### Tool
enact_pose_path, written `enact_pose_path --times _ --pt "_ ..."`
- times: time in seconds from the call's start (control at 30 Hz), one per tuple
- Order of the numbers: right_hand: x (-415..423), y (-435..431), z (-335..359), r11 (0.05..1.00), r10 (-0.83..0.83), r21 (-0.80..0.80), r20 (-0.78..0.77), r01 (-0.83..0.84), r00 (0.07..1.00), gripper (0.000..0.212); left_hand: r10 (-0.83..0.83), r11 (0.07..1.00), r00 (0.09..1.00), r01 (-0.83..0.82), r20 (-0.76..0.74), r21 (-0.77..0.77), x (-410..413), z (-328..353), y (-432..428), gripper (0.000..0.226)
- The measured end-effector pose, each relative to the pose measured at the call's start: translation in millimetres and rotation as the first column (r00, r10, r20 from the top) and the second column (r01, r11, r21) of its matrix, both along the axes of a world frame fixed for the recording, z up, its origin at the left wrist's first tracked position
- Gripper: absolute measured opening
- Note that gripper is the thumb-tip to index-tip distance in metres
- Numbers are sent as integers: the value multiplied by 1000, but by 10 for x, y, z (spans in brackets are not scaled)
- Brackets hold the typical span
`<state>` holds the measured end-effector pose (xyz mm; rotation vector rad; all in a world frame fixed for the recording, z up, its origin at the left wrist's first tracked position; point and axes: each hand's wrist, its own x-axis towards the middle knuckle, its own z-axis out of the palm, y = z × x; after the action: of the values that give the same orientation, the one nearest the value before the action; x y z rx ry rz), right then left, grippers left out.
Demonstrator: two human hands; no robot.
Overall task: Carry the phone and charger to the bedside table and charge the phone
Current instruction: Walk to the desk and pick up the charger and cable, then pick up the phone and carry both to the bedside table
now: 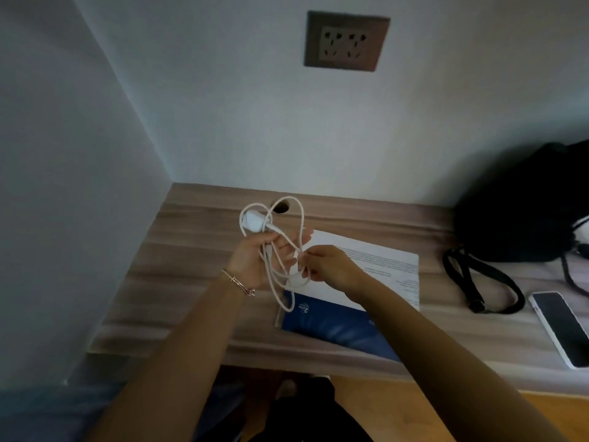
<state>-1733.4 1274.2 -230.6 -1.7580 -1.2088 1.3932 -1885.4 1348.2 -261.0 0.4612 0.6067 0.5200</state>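
Left hand (pixel 251 261), right hand (pixel 331 266) holding looped white charger (pixel 254 220)

We see the left hand (pixel 255 261) gripping the white charger (pixel 253 221) and its looped cable (pixel 297 282) above the table (pixel 178 266). The right hand (pixel 330 266) pinches one strand. The phone (pixel 561 327) lies flat near the table's front right edge. Black bag (pixel 522 202) at the back right. Wall socket (pixel 345 41) above the back edge.
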Motion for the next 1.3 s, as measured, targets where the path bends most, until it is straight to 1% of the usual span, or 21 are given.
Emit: enact_pose_path --times 0.07,0.1,0.17,0.23,0.27,0.33,0.43,0.5,0.57,0.67,0.73,0.83,0.9,1.0,1.17,1.3 --pt "92 -119 47 998 -45 -44 -40 43 998 22 -15 1000 998 16 62 -17 147 47 -42 24" --pt "149 -176 57 995 -78 -61 -61 74 995 22 -27 999 997 29 78 -14 230 63 -57 24" --pt "285 -295 55 986 -157 -78 -93 150 983 25 -87 996 995 87 53 6 416 61 -93 24" --pt "452 -422 30 972 -227 -83 -91 220 970 28 -151 988 989 151 10 17 625 67 -137 33" --pt "542 -483 12 965 -254 -84 -85 248 963 28 -162 987 987 162 -15 9 738 77 -164 34" --pt "720 -603 -27 951 -305 -75 -82 300 949 29 -151 988 988 150 -46 -29 981 66 -229 30" --pt "1008 -798 -74 928 -372 -56 -93 368 924 32 -97 988 995 93 -28 -126 1370 42 -366 31" --pt "1211 -935 -105 921 -389 -49 -91 386 917 33 -81 982 997 81 11 -170 1619 33 -482 28" --pt "1426 -1081 -138 923 -383 -64 -83 379 920 32 -101 975 994 106 35 -194 1860 23 -605 31" --pt "1773 -1321 -183 937 -346 -100 -119 336 931 26 -133 968 991 135 26 -212 2212 -4 -789 42" --pt "2024 -1492 -217 934 -349 -130 -145 332 926 22 -144 969 990 143 9 -204 2432 -23 -885 36" --pt "2438 -1749 -260 896 -428 -199 -152 397 891 24 -168 972 986 164 -10 -170 2735 -56 -1024 27" --pt "2704 -1911 -296 872 -476 -223 -186 435 859 28 -169 974 986 165 -12 -157 2904 -92 -1131 28" --pt "3031 -2121 -362 837 -540 -261 -256 481 802 32 -171 969 985 165 -18 -185 3099 -163 -1285 28" --pt "3362 -2383 -493 781 -623 -298 -314 549 717 32 -284 934 955 256 -83 -248 3364 -244 -1431 31" --pt "3610 -2526 -589 713 -701 -328 -313 620 641 31 -294 946 943 264 -153 -187 3606 -269 -1489 31"
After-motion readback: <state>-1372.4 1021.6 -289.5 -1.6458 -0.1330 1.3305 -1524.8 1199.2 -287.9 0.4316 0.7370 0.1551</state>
